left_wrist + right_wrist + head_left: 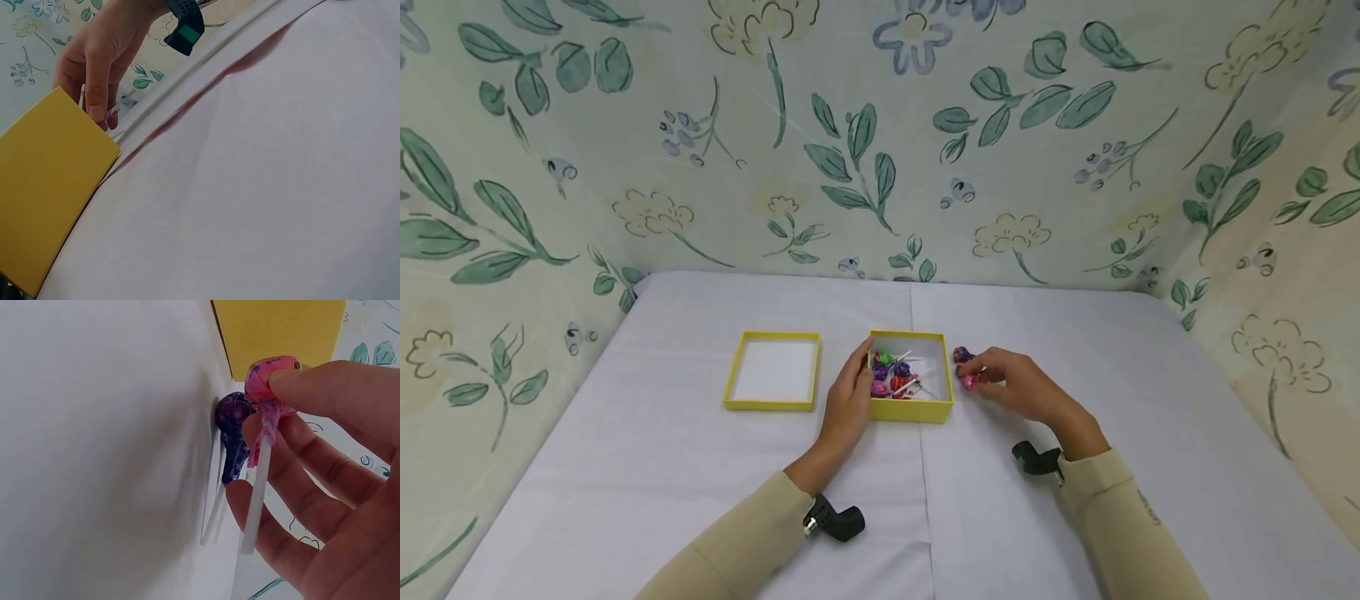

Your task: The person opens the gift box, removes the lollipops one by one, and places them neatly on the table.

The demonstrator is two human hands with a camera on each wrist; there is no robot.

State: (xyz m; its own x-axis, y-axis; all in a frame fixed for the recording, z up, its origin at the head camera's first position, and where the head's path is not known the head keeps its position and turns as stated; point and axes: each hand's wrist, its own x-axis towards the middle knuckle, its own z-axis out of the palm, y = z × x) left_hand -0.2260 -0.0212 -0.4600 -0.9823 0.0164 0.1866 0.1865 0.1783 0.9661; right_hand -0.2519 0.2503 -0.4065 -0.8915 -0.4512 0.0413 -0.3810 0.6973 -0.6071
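Right hand (1026,392): the fingers (325,387) are clamped on a pink lollipop (270,374), thumb and forefinger pinching it just below the wrapped head, its white stick running down across the other fingers. The lollipop is held just off the surface (1075,350), beside the right wall of the yellow box (912,409). A purple lollipop (232,414) lies on the surface touching or just beside the pink one, on the side away from the palm (its stick points toward the wrist).

Left hand (852,392): the fingers rest together, fairly straight, against the left wall of the yellow box, thumb at the rim.

Counts: two lollipops outside the box, one held and one lying; several more inside, in green, purple, red and pink wrappers (exact number not discernible). Two yellow trays in all: the filled box and an empty yellow lid (772,371) near it on the left, apart from it.
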